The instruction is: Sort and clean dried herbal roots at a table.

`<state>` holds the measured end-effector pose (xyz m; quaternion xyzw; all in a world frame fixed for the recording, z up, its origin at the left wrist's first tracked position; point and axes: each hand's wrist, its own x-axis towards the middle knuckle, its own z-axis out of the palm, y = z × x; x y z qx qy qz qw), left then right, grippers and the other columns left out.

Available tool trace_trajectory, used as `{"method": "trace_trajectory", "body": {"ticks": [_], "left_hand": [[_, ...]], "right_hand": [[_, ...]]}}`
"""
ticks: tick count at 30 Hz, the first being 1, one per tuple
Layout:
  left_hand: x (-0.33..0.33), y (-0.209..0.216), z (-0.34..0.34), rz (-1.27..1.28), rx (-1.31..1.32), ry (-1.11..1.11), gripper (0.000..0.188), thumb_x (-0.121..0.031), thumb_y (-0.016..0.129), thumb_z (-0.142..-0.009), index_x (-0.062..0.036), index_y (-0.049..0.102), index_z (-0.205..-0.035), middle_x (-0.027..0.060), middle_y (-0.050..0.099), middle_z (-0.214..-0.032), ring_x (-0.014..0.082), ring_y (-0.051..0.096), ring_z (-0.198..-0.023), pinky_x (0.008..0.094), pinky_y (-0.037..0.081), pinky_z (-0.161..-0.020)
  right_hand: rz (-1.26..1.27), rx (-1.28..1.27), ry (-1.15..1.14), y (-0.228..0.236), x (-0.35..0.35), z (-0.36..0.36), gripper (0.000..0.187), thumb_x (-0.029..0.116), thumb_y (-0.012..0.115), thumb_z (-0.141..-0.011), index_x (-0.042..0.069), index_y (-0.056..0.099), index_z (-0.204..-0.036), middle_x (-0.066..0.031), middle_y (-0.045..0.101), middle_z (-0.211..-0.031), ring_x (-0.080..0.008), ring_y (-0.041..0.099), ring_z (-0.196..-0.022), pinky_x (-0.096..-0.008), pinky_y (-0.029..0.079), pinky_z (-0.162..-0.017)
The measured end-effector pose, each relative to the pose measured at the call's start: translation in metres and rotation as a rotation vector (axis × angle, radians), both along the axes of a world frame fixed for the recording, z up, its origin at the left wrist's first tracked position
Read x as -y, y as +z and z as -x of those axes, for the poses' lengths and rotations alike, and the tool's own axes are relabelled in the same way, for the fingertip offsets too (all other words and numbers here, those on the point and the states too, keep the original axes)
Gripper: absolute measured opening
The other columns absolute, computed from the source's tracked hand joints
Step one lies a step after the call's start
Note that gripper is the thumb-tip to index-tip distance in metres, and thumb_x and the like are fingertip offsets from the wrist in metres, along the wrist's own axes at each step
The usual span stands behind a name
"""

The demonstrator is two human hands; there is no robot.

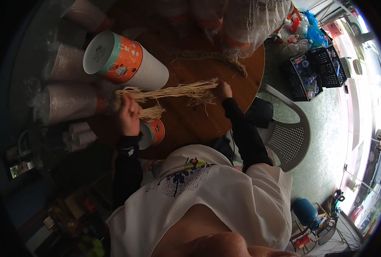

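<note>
A bundle of pale straw-coloured strands (177, 91), like raffia or thin cord, stretches between my two hands above a round wooden table. My left hand (129, 115) is closed round its looped left end, and a short tail of strands hangs below that fist. At the other end, my right hand (224, 90) grips the strands, with some frayed bits drooping beside it. Just beyond my left hand lies a tilted stack of paper buckets (132, 62), white with an orange and green outer one. A single orange and green paper bucket (157, 131) sits near my left wrist.
Brown strands (207, 55) lie across the wooden table (199, 122). Plastic-wrapped bucket stacks (255, 21) stand at the far side, and more wrapped stacks (66, 103) are at the left. A grey plastic chair (291, 132) and black crates (304, 79) of bottles are at the right.
</note>
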<state>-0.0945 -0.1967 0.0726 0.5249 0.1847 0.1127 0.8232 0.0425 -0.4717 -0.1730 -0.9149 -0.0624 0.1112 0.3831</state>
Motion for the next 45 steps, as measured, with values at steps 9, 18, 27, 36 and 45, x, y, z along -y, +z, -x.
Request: {"method": "trace_trajectory", "body": {"ticks": [9,18,27,36,45], "left_hand": [[-0.043,0.064,-0.014,0.090,0.027,-0.207,0.022,-0.027,0.040,-0.095,-0.0085,0.051,-0.093,-0.0047,0.037,-0.059,0.0048,0.024,-0.044,0.0215,0.029,-0.054],[-0.012,0.053,-0.019,0.170,-0.022,-0.354,0.022,-0.027,0.044,-0.093,-0.0071,0.053,-0.095,-0.0036,0.042,-0.062,0.0041,0.026,-0.043,0.0209,0.030,-0.051],[0.008,0.054,-0.018,0.211,-0.069,-0.264,0.023,-0.027,0.045,-0.093,-0.0059,0.053,-0.096,-0.0019,0.045,-0.064,0.0045,0.030,-0.047,0.0209,0.031,-0.052],[0.021,0.049,-0.019,0.229,-0.095,-0.186,0.022,-0.026,0.045,-0.093,-0.0062,0.053,-0.099,-0.0030,0.045,-0.065,0.0040,0.029,-0.045,0.0204,0.030,-0.052],[-0.009,0.020,-0.013,0.027,-0.125,-0.072,0.028,-0.031,0.047,-0.092,-0.0057,0.055,-0.099,-0.0054,0.042,-0.064,0.0042,0.028,-0.045,0.0228,0.034,-0.055]], "right_hand": [[-0.007,-0.180,0.140,-0.042,0.068,-0.023,0.044,0.028,0.059,-0.080,0.004,0.050,-0.117,-0.0174,0.054,-0.113,-0.0274,0.054,-0.102,-0.0402,0.046,-0.082],[-0.809,0.133,0.621,0.187,-0.089,0.022,0.034,0.015,0.066,-0.077,0.004,0.056,-0.108,-0.0145,0.057,-0.100,-0.0233,0.059,-0.089,-0.0311,0.050,-0.075],[-0.611,0.426,0.296,0.207,-0.111,0.072,0.023,0.019,0.072,-0.071,0.005,0.061,-0.085,-0.0075,0.056,-0.078,-0.0219,0.060,-0.069,-0.0327,0.048,-0.057],[-0.556,0.491,0.155,0.195,-0.128,0.064,0.019,0.014,0.067,-0.072,0.006,0.060,-0.088,-0.0079,0.057,-0.081,-0.0256,0.060,-0.070,-0.0342,0.048,-0.059],[-0.856,-0.401,0.298,0.217,-0.046,0.010,0.025,0.023,0.054,-0.089,0.000,0.061,-0.096,0.0033,0.051,-0.064,-0.0033,0.045,-0.056,-0.0193,0.041,-0.051]]}}
